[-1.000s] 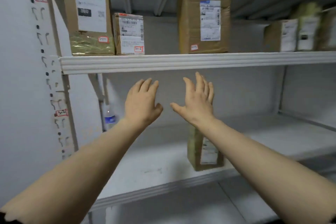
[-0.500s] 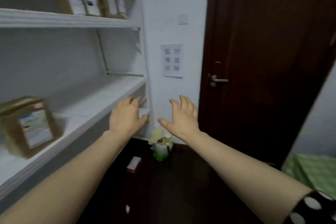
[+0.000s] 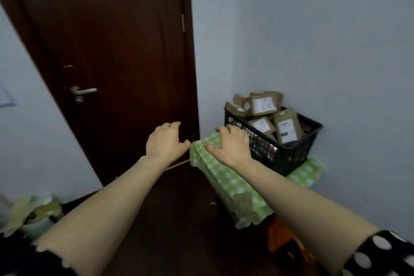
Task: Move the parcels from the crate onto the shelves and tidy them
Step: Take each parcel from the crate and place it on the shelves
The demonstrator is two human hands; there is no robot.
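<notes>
Left hand and right hand are held out forward, palms down, fingers loosely curled, with nothing gripped. The black crate is set on the green-checked counter in the corner, just right of and beyond the right hand. Brown labelled parcels are heaped in it above the rim. The left hand is seen against the dark door.

A dark brown door with a silver lever handle stands shut between pale walls. Right of it, a green-and-white checked cloth drapes a tabletop. Something orange lies below the cloth's edge on the dark floor. A pale bin sits lower left.
</notes>
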